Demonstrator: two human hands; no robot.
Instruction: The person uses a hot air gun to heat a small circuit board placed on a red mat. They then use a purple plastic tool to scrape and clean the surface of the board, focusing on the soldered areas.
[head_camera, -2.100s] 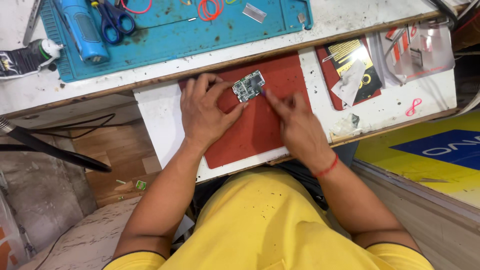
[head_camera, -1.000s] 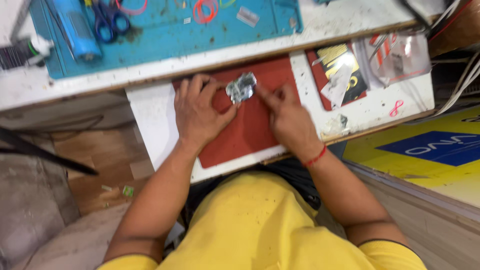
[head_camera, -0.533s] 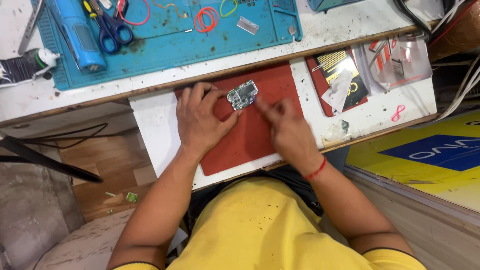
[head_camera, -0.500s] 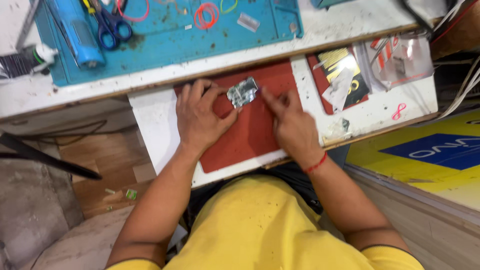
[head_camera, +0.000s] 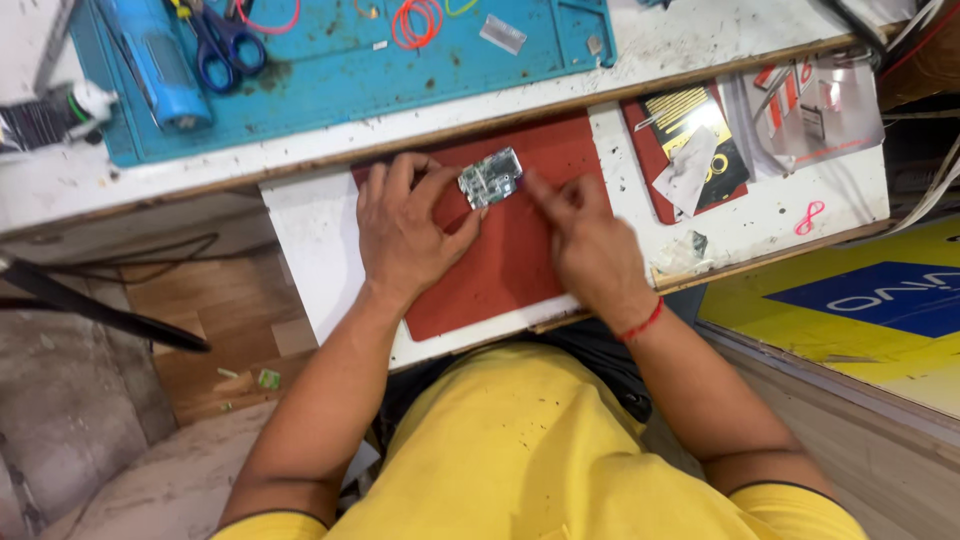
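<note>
On red mat (head_camera: 520, 250), small silvery-green circuit board (head_camera: 490, 178), seemingly rectangular.

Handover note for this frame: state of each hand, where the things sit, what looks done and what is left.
Left hand: fingers pinch the left edge of the small circuit board, steadying it on the red mat.
Right hand: blurred, fingertips at the board's right edge; grip unclear, no tool visible.
Scissors and blue tool lie unused on the teal mat.
Done: board is placed on the mat.
Left: handling at the board's right edge.
</note>
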